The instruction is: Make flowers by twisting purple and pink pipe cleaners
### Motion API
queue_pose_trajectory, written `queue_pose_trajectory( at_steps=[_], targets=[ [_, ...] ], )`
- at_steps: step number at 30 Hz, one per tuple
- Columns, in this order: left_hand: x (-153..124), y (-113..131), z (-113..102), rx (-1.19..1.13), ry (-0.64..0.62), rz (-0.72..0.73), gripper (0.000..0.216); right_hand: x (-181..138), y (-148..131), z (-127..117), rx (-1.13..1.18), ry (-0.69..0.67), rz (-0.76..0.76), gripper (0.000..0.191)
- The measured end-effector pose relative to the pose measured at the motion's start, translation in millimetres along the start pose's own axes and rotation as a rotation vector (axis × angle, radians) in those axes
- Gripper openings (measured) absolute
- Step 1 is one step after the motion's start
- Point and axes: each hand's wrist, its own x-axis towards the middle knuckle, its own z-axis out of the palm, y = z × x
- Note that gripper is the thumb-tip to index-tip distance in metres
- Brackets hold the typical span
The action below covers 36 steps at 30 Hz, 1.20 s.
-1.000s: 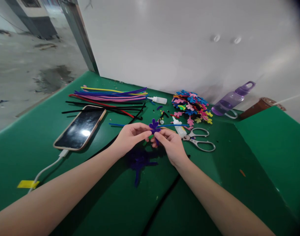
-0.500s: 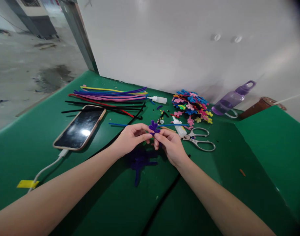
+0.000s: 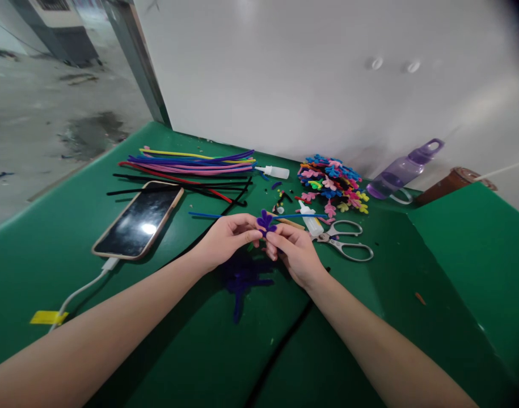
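Between my two hands is a purple pipe-cleaner shape (image 3: 265,221) with several rounded loops, like a small leaf or flower. My left hand (image 3: 233,238) pinches its left side between thumb and fingers. On the other side, the thumb and fingers of my right hand (image 3: 295,249) grip its lower right. Just beyond my hands a blue pipe cleaner (image 3: 299,216) lies across the table. Below them, more purple pieces (image 3: 240,283) lie on the green surface. A pair of scissors (image 3: 342,241) and a small glue bottle (image 3: 311,220) lie right of my right hand.
Pipe cleaners (image 3: 191,164) in several colours lie at the back left, near a phone (image 3: 138,221) on a charging cable. A second glue bottle (image 3: 276,171) lies behind. A pile of colourful looped shapes (image 3: 330,181) and a purple water bottle (image 3: 397,173) are at the back right.
The purple shape has dipped very slightly between my fingers. Both hands keep their pinch in almost the same place.
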Motion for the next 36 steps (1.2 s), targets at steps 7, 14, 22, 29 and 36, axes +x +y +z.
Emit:
queue_pose_trajectory(
  at_steps=[7, 14, 22, 29, 36],
  targets=[
    [0.8, -0.6, -0.6, -0.023, -0.011, 0.027, 0.01, -1.2, -0.1, 1.8, -0.067, 0.003, -0.045, 0.018],
    [-0.1, 0.8, 0.9, 0.01, 0.018, -0.01, 0.013, -3.9, -3.2, 3.3, -0.398, 0.153, -0.233, 0.016],
    [-0.6, -1.4, -0.1, 0.071, 0.026, -0.01, 0.015, -4.7, -3.6, 2.8, -0.448, 0.172, -0.24, 0.016],
    [-1.0, -0.5, 1.7, 0.055, 0.025, 0.007, 0.011, -2.8, 0.3, 5.7, -0.094, 0.164, -0.094, 0.018],
    [-0.6, -0.5, 1.2, 0.083, 0.04, -0.006, 0.013, -1.8, 2.5, 6.1, -0.061, 0.185, -0.066, 0.02]
  ],
)
